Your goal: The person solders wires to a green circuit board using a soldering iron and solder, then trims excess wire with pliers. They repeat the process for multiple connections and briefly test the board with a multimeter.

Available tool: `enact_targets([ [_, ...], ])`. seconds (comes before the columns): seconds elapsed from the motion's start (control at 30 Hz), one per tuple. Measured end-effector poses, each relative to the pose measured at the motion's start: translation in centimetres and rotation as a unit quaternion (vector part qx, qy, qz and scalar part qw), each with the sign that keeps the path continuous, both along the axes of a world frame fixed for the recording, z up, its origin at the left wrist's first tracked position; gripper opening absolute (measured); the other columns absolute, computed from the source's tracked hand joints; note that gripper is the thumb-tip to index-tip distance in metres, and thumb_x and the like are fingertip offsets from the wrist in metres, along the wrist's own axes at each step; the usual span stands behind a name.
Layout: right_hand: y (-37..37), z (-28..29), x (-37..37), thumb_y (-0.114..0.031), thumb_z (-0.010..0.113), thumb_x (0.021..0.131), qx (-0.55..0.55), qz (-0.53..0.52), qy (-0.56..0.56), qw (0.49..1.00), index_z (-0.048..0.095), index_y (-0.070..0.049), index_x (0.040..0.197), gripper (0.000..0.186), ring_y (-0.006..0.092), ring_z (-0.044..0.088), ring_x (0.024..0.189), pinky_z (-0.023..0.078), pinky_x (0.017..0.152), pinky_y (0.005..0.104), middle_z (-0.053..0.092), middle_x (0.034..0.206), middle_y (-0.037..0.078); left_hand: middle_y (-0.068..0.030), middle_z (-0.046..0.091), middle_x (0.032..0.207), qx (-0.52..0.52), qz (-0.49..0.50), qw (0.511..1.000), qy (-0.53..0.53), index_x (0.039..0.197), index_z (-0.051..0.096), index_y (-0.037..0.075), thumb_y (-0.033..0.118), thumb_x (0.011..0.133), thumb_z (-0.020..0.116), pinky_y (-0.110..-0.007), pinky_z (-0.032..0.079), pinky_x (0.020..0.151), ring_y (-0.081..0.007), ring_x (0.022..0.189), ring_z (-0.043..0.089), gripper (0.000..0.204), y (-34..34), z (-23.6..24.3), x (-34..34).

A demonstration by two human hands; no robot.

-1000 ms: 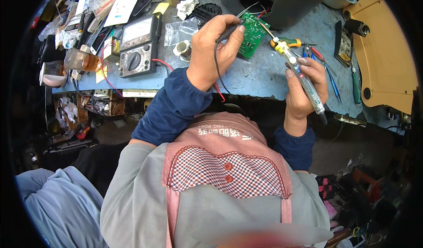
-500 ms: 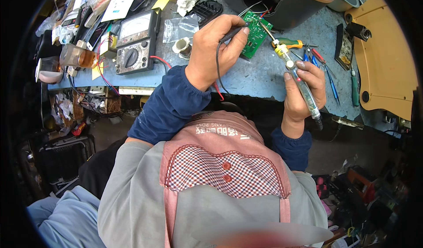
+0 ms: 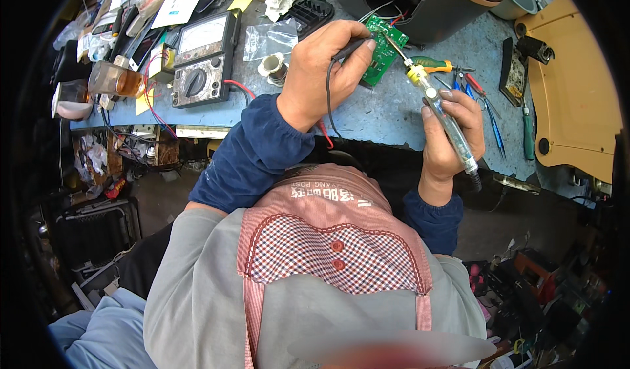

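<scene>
The left hand [image 3: 325, 74] pinches a probe [image 3: 351, 49] at the left edge of the board [image 3: 382, 66]. The right hand [image 3: 441, 151] grasps an iron [image 3: 430, 92], its tip over the board; I cannot tell whether it touches. Behind the board stands a housing [image 3: 446, 16]; left of it, a spool [image 3: 274, 69] and a meter [image 3: 201, 61].

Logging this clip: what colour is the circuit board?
The circuit board is green; the head view shows it.
</scene>
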State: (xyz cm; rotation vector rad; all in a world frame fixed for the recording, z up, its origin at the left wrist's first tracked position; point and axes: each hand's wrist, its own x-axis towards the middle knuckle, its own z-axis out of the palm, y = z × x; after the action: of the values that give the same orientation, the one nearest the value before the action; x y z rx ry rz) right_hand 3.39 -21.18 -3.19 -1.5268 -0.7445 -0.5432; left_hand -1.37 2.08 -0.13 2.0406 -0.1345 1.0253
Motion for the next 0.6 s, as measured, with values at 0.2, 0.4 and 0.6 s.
enact_targets([
  [0.2, 0.2, -0.7, 0.1, 0.005, 0.089, 0.081, 0.063, -0.011, 0.051, 0.997, 0.069, 0.002, 0.110, 0.035, 0.0250, 0.074, 0.099, 0.060, 0.088, 0.0349, 0.074, 0.113, 0.020, -0.0149, 0.073, 0.090, -0.008, -0.004, 1.000, 0.008, 0.106, 0.072, 0.000, 0.004, 0.094, 0.078, -0.034, 0.057, 0.070, -0.0284, 0.077, 0.073, 0.014, -0.1, 0.2, 0.0],
  [0.4, 0.5, -0.9, 0.1, 0.003, 0.090, 0.084, 0.089, -0.014, 0.083, 0.993, 0.069, 0.004, 0.113, 0.036, 0.0227, 0.073, 0.099, 0.060, 0.088, 0.0337, 0.074, 0.113, 0.019, -0.0146, 0.073, 0.090, -0.014, -0.007, 1.000, 0.015, 0.106, 0.072, 0.000, 0.004, 0.094, 0.078, -0.034, 0.058, 0.070, -0.0281, 0.078, 0.074, 0.014, -0.1, 0.2, 0.0],
  [0.6, 0.7, -1.1, 0.3, 0.003, 0.088, 0.089, 0.117, 0.007, 0.096, 0.988, 0.066, 0.005, 0.115, 0.034, 0.0206, 0.074, 0.092, 0.061, 0.081, 0.0298, 0.073, 0.112, 0.020, -0.0147, 0.074, 0.090, -0.006, -0.002, 1.000, 0.008, 0.105, 0.072, 0.000, 0.005, 0.094, 0.078, -0.035, 0.058, 0.070, -0.0277, 0.078, 0.074, 0.014, -0.1, 0.1, 0.1],
])
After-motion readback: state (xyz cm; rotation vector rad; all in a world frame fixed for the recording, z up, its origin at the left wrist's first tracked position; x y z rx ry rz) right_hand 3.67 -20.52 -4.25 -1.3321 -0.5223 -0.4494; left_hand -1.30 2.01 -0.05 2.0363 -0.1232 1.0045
